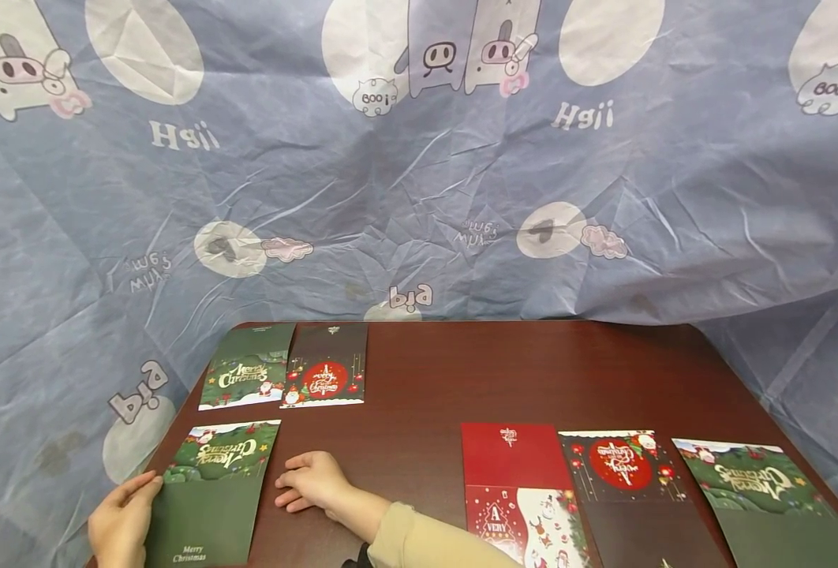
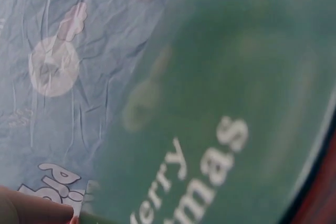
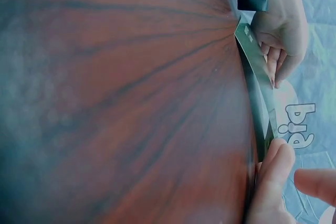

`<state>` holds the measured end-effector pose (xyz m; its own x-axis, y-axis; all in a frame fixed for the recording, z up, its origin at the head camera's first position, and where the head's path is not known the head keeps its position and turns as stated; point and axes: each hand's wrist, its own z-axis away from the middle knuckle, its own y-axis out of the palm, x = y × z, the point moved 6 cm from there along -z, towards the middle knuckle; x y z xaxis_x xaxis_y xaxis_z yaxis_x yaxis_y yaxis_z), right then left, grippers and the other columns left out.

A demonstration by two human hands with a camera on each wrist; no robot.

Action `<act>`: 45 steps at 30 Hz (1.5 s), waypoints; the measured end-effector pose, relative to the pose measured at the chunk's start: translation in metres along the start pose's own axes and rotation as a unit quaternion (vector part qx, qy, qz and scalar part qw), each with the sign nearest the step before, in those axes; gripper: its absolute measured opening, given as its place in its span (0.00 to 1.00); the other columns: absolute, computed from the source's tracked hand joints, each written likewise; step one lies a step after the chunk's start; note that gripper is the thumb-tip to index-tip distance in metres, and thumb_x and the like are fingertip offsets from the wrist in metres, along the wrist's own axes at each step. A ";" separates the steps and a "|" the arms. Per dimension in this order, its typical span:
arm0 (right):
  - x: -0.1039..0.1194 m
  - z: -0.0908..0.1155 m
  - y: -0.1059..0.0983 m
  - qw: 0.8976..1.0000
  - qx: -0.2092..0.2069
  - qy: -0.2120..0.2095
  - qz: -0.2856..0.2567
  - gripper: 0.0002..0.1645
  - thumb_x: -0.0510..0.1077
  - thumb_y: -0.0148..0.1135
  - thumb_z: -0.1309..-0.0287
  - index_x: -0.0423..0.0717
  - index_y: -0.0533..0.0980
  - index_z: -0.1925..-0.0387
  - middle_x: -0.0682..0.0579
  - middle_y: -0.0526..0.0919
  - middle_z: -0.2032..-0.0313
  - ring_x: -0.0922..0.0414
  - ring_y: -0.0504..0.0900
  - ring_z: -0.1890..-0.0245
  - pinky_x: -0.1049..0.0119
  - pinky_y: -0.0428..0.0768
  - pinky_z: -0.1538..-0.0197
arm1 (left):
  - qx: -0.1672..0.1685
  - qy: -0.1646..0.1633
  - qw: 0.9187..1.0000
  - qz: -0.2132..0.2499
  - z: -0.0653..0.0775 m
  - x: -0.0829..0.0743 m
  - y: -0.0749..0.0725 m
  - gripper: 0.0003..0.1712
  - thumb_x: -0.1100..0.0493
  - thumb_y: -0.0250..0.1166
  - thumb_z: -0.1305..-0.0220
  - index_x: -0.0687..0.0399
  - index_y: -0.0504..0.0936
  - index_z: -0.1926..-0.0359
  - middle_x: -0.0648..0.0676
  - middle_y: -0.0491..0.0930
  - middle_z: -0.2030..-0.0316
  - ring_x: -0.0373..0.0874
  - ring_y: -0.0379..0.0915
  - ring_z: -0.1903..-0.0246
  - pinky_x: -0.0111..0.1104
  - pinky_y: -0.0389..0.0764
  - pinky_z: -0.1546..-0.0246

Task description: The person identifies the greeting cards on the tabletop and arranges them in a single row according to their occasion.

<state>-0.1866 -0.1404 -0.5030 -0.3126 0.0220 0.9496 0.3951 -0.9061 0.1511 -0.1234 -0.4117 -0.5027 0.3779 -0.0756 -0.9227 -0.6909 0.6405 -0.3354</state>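
An unfolded green Christmas card (image 1: 209, 505) with "Merry Christmas" lettering lies at the front left of the table. My left hand (image 1: 124, 521) pinches its left edge, and one finger (image 2: 39, 209) shows low in the left wrist view. The card's plain green half (image 2: 210, 72) fills much of that view, close to the camera. Seen from the right wrist, the card (image 3: 257, 77) is edge-on, one part raised off the tabletop. My right hand (image 1: 316, 481) is just right of the card, fingers loosely extended and holding nothing.
On the dark red table (image 1: 419, 371), another green card (image 1: 245, 379) and a black card (image 1: 324, 379) lie at the back left. A red card (image 1: 511, 457), a black card (image 1: 621, 473) and a green card (image 1: 760, 481) lie at the right. A printed blue cloth (image 1: 419, 181) hangs behind.
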 end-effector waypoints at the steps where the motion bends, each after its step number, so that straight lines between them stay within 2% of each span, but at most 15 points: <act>1: 0.000 0.000 0.000 1.000 0.001 0.001 0.000 0.13 0.30 0.57 0.45 0.28 0.73 0.56 0.44 0.84 0.71 0.43 0.85 0.70 0.68 0.81 0.76 | 0.002 0.000 1.000 -0.001 0.001 0.000 0.001 0.14 0.54 0.66 0.42 0.23 0.81 0.78 0.22 0.71 0.85 0.16 0.65 0.78 0.16 0.67 0.79; 12: 0.000 0.001 -0.001 1.000 0.000 0.015 0.011 0.12 0.30 0.59 0.46 0.31 0.75 0.58 0.44 0.84 0.73 0.46 0.85 0.72 0.69 0.80 0.77 | 0.031 0.009 0.999 -0.014 0.009 -0.003 0.012 0.13 0.57 0.66 0.43 0.27 0.80 0.77 0.25 0.73 0.85 0.22 0.69 0.79 0.21 0.70 0.81; 20: -0.002 0.001 -0.001 1.000 -0.001 0.004 0.012 0.11 0.28 0.59 0.46 0.32 0.75 0.59 0.45 0.84 0.72 0.46 0.85 0.73 0.68 0.81 0.77 | 0.041 0.012 0.999 0.003 0.012 -0.003 0.017 0.11 0.58 0.67 0.44 0.32 0.83 0.75 0.27 0.75 0.84 0.23 0.71 0.79 0.22 0.70 0.81; 25: -0.001 0.002 -0.003 1.000 -0.017 -0.011 0.003 0.09 0.28 0.60 0.48 0.36 0.74 0.63 0.48 0.82 0.74 0.47 0.84 0.75 0.70 0.79 0.79 | 0.051 -0.002 0.998 0.026 0.012 0.000 0.021 0.09 0.57 0.68 0.44 0.32 0.84 0.74 0.28 0.76 0.83 0.23 0.71 0.77 0.22 0.70 0.79; 32: 0.004 0.005 -0.008 0.998 -0.048 -0.043 0.007 0.06 0.30 0.60 0.47 0.37 0.75 0.65 0.51 0.81 0.76 0.52 0.84 0.78 0.74 0.76 0.81 | 0.053 -0.024 0.995 0.085 0.011 0.003 0.025 0.05 0.57 0.71 0.47 0.37 0.87 0.71 0.32 0.79 0.81 0.27 0.73 0.78 0.22 0.71 0.78; 40: 0.014 0.005 -0.025 0.995 -0.069 -0.068 0.016 0.05 0.31 0.60 0.46 0.36 0.77 0.66 0.52 0.81 0.77 0.59 0.82 0.80 0.78 0.70 0.81 | 0.075 -0.017 0.988 0.136 0.019 -0.009 0.038 0.10 0.65 0.71 0.48 0.42 0.88 0.69 0.34 0.81 0.79 0.26 0.77 0.74 0.20 0.76 0.75; 45: 0.022 0.005 -0.040 0.993 -0.084 -0.081 0.028 0.05 0.33 0.59 0.45 0.35 0.77 0.65 0.52 0.82 0.77 0.59 0.81 0.80 0.77 0.70 0.80 | 0.099 0.007 0.984 0.147 0.025 -0.018 0.051 0.10 0.67 0.70 0.48 0.49 0.88 0.65 0.36 0.82 0.77 0.27 0.78 0.72 0.21 0.77 0.73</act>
<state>-0.2049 -0.1010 -0.4871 -0.1464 0.0254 0.9889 0.2529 -0.9655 0.0623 -0.1502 -0.3588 -0.4984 0.1700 0.1249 -0.9775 -0.6355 0.7720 -0.0119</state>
